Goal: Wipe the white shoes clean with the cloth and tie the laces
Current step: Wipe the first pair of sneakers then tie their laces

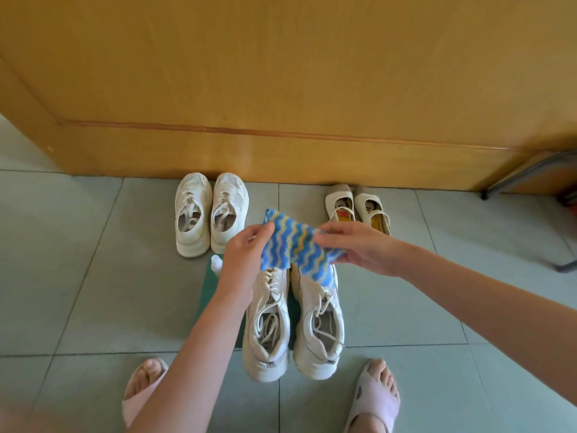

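A person's left hand [246, 253] and right hand [359, 245] each pinch an opposite edge of a blue-and-yellow wavy cloth [295, 245], held taut between them just above the toes of two white shoes [265, 335], with floor tiles [93, 276] stretching out either side

Blue, yellow and white wavy-striped cloth [296, 248]; white shoes [293, 323]; green mat [207, 295].

A home, by the look; pale tiled floor [78, 276]; wooden door [281, 73]; pairs of shoes [210, 214] lined below it; slippered feet [374, 398].
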`<move>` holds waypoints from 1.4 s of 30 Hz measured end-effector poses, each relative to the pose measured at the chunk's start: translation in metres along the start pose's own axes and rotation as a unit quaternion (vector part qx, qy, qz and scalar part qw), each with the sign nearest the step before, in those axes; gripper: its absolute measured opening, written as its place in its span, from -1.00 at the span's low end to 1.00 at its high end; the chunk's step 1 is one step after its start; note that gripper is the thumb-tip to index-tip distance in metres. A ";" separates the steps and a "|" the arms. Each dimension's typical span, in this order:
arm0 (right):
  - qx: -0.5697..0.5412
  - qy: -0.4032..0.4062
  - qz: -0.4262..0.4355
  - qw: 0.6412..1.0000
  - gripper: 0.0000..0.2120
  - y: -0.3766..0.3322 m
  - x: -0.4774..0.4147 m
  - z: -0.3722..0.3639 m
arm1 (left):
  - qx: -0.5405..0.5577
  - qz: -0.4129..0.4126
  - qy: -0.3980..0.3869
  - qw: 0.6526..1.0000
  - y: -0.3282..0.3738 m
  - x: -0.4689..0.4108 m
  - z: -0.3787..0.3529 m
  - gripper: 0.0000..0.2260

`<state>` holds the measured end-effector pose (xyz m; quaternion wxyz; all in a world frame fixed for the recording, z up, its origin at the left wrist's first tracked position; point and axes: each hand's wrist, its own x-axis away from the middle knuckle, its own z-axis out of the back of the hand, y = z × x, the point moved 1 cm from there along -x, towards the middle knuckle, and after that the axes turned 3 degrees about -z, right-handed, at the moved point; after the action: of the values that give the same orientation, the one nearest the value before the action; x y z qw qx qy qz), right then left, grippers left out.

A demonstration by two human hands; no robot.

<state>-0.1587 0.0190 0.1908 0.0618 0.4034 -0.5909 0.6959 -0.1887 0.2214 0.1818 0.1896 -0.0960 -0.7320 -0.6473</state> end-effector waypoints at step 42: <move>-0.285 0.145 -0.067 0.945 -0.47 0.022 0.013 -0.002 | 0.081 0.053 -0.021 0.995 -0.031 0.011 -0.055 -0.91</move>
<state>-0.1812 0.0095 0.1822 0.3051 0.3026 -0.7208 0.5439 -0.2018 0.1613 0.1634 0.2155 -0.1327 -0.7796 -0.5728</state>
